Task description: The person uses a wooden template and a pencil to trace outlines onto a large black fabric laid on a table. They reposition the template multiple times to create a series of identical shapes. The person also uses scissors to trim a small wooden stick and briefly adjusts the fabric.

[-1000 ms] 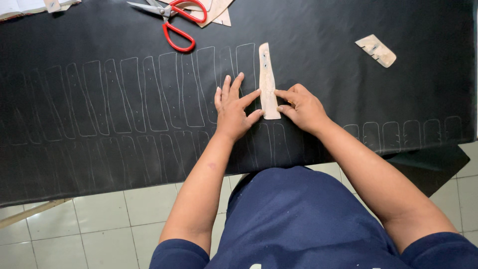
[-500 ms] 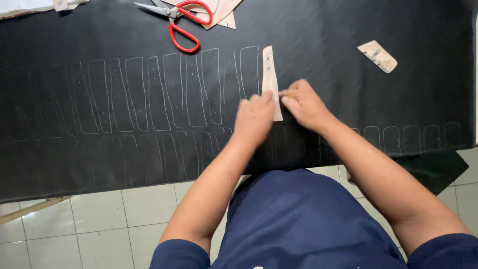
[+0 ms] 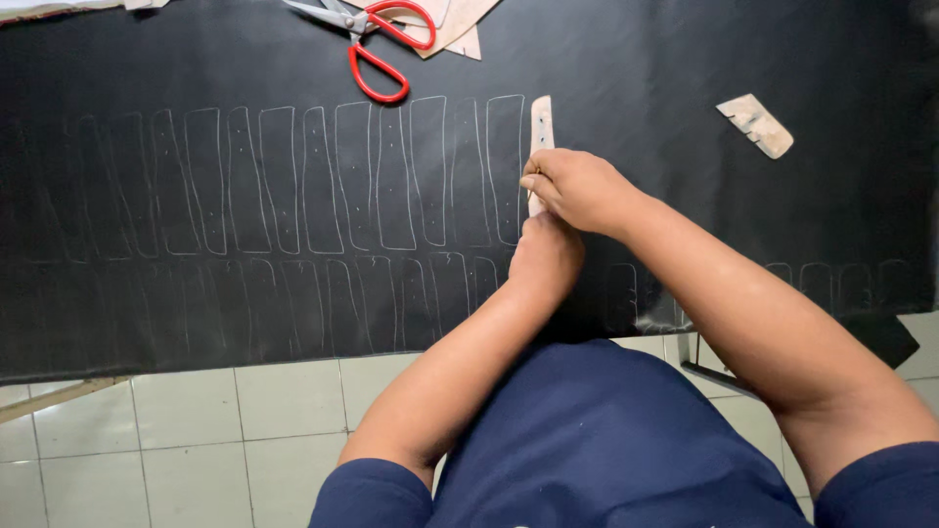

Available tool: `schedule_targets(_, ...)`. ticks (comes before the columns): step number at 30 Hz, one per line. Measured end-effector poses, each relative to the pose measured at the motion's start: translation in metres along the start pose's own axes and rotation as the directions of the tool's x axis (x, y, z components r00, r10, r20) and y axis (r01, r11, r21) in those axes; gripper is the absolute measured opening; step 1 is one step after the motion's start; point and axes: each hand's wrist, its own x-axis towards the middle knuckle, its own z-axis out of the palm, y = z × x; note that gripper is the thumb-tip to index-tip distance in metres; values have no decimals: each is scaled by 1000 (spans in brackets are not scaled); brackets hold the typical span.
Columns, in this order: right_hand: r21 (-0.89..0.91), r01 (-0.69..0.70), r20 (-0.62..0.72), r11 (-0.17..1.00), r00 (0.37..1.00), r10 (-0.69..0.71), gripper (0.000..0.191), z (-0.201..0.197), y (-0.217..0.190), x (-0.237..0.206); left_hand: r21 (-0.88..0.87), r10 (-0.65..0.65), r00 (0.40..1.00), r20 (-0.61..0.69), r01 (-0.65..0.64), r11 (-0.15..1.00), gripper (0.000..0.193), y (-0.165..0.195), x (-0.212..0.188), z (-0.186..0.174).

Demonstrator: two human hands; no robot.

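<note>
Sheet: a black sheet [image 3: 196, 59] covers nearly the whole upper part of the head view, spread flat and reaching to a tiled floor [image 3: 196, 420] along its near edge.
Outlines: two rows of pale traced outlines [image 3: 293, 176], each a tall narrow tapered shape, run across the sheet from the left; the upper row ends just left of the template.
Person: a seated person in a dark blue shirt [image 3: 587, 440] leans over the sheet, both forearms crossing at the middle.
Right hand: the right hand [image 3: 577, 188] rests on the lower part of the template, fingers curled tight and pinching a thin marking tool at the template's left edge; the tool itself is too small to tell apart.
Left hand: the left hand [image 3: 543, 259] lies just below the right one, pressed on the sheet with its back to the camera; its fingers are hidden under the right hand, so whether they grip anything cannot be told.
Scissors: red-handled scissors [image 3: 377, 39] lie at the top edge of the sheet, well apart from the hands, beside tan cardboard pieces [image 3: 455, 22].
Template: a tan, narrow template [image 3: 540, 122] lies upright on the sheet, its top end showing above the right hand, its lower end covered by it.
Scrap: a small tan scrap [image 3: 755, 125] lies on the sheet to the right, well apart from the hands.
</note>
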Motion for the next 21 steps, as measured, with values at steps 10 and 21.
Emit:
schedule_targets(10,-185,174,-230,967,949,-214,20,-8,13,29,-107,-90,995,-49,84,991,52,-2,8,-14)
schedule_targets(21,-196,177,-375,965,895,-240,14,-35,15,62,33,171,983,58,-173,984,14,-5,25,-62)
